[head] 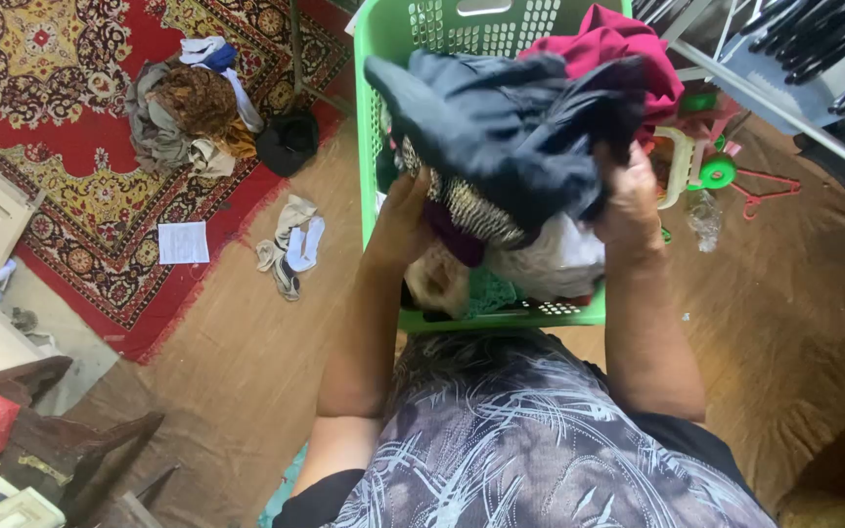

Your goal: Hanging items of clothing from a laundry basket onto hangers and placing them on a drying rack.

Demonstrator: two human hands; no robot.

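Both hands are raised over a green perforated plastic laundry basket (383,59) that stands on the brown floor in front of the person, and between them they hold up a crumpled dark navy fabric garment (501,127). The left hand (405,217) is closed on the lower left part of the garment, its fingers tucked under the cloth beside a patch of speckled black-and-white fabric (466,207). The right hand (628,200) grips the garment's lower right edge, fingers curled up into the folds. The garment thus hangs above and between the two hands, bunched over the middle of the basket and hiding much of what lies inside. Behind it, at the basket's far right corner, a magenta cloth (613,39) sticks up, and below the hands pale and teal laundry shows near the front rim. To the left, well apart from the basket, a heap of brown and grey clothes (188,117) lies on a red patterned carpet (51,117), and a pair of white socks (290,244) lies on the floor nearer the basket.
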